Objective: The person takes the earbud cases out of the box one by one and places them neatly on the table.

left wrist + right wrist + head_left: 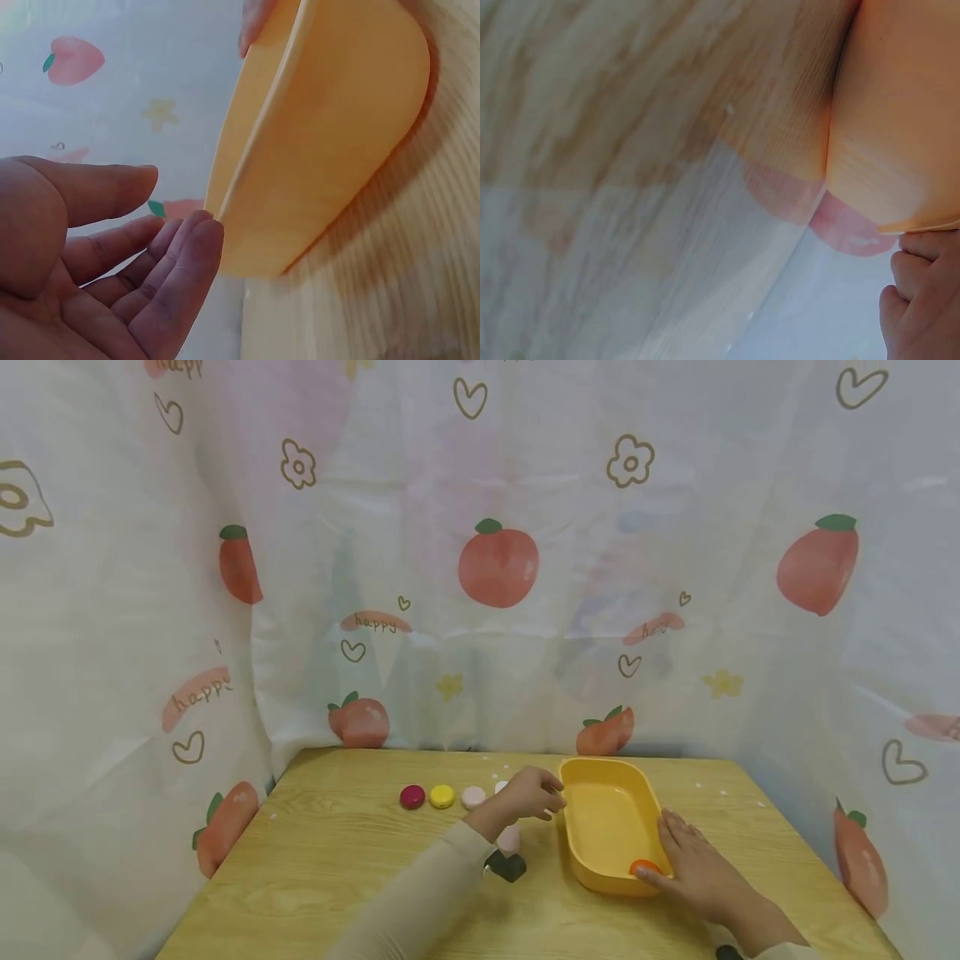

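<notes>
A yellow plastic basin stands on the table, long side pointing away. My right hand grips its near right rim, fingers bent over the edge and thumb across the near corner. Under that thumb, inside the basin, lies a small orange round piece, partly covered. At the opposite side my left hand is held with loose fingers and nothing between them. Its fingertips are right at the basin's left rim in the left wrist view. In the right wrist view, knuckles of my right hand show beside the basin's outer wall.
Left of the basin runs a row of round pieces: dark red, yellow, pale pink and a white one partly behind my left hand. A fruit-printed curtain surrounds the wooden table at the back and sides.
</notes>
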`<action>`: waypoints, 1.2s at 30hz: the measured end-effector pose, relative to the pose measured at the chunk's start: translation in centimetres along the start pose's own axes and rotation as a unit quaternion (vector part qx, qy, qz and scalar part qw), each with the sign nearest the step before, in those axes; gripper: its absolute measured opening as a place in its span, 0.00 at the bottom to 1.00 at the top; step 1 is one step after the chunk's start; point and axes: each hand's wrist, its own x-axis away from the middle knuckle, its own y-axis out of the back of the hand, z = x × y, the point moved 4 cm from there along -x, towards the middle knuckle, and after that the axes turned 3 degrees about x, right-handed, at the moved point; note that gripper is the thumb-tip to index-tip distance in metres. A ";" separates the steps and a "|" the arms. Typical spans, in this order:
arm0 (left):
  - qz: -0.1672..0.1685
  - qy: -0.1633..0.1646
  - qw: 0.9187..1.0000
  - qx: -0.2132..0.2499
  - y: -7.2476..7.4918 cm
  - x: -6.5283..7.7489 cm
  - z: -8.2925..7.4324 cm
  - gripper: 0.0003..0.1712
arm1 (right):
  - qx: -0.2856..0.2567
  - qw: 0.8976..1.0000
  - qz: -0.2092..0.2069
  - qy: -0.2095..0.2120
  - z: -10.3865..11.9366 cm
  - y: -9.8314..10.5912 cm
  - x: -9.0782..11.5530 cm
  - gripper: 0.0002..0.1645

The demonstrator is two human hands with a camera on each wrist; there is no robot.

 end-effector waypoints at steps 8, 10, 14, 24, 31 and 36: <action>-0.005 0.001 1.000 -0.024 -2.3 -0.7 -1.0 0.20 | -0.001 1.000 0.008 -0.008 0.2 0.1 0.0 0.54; -0.007 0.004 0.999 -0.038 -2.6 -1.0 -1.1 0.20 | 0.009 1.000 0.004 -0.007 0.2 0.1 -0.1 0.54; -0.004 0.011 0.999 -0.043 -3.3 -1.3 -1.3 0.21 | 0.017 1.000 0.003 -0.001 0.2 0.2 -0.2 0.55; 0.009 0.033 0.999 -0.039 -6.1 -1.2 -1.5 0.19 | 0.013 1.000 0.006 0.004 0.5 0.3 0.1 0.54; 0.045 0.062 0.995 -0.072 -8.3 -1.5 -1.4 0.24 | 0.036 0.999 0.001 0.012 0.5 0.2 0.2 0.54; 0.052 0.073 0.990 -0.107 -9.3 -1.9 -1.7 0.24 | 0.048 0.999 -0.002 0.015 0.4 0.4 -0.2 0.54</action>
